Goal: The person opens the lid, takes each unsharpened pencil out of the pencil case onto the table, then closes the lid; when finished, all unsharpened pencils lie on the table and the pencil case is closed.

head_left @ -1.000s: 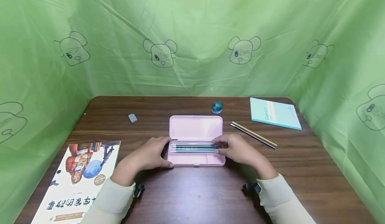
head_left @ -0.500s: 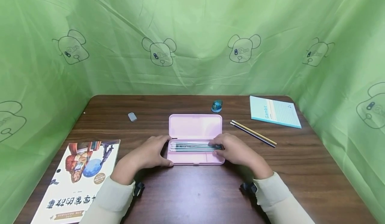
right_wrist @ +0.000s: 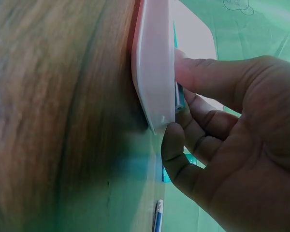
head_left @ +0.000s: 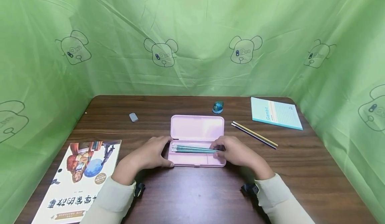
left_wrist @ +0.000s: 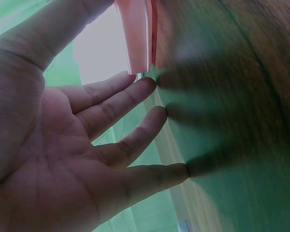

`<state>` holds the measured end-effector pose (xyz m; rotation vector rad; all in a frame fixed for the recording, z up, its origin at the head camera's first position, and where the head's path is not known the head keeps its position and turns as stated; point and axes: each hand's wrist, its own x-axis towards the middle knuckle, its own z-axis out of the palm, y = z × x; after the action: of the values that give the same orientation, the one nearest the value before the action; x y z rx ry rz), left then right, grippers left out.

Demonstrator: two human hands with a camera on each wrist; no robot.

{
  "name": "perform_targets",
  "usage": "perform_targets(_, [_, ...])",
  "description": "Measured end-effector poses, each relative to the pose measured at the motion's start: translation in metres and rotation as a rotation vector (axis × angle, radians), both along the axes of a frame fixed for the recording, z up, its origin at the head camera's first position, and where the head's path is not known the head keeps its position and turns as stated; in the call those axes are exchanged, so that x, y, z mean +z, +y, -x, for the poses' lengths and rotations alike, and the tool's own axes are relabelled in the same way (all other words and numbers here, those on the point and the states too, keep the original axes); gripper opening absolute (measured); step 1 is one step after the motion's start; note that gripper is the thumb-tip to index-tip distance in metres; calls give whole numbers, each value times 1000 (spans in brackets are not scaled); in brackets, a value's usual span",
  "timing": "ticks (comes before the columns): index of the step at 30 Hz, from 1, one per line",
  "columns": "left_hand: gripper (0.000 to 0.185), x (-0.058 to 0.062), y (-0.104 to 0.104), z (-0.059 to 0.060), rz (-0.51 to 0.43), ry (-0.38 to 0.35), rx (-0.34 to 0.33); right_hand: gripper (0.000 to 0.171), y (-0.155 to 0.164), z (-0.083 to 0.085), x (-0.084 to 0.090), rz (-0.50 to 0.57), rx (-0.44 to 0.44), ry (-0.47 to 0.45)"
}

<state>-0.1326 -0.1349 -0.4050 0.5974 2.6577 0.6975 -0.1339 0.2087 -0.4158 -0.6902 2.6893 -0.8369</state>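
Fingers of the right hand (head_left: 237, 152) are curled and pinch the right ends of the teal pencils (head_left: 194, 148), which lie lengthwise in the near tray of the open pink pencil case (head_left: 197, 130) at mid-table. Left hand (head_left: 148, 154) rests against the case's left end, fingers straight and slightly apart, thumb at the near corner. Two loose pencils (head_left: 254, 135) lie just right of the case. Far right: a light blue notebook (head_left: 276, 113). Near left: a picture book (head_left: 79, 180).

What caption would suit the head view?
Two hands, left and right, settle pencils into an open pink pencil case.
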Motion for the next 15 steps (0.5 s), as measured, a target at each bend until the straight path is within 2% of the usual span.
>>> perform_targets(8, [89,-1,0,0,4,9,-12,11,0,-1,2,-1,-5,-38])
perform_targets(15, [89,-3,0,2,-1,12,-14,14,5,0,0,-33,61,62])
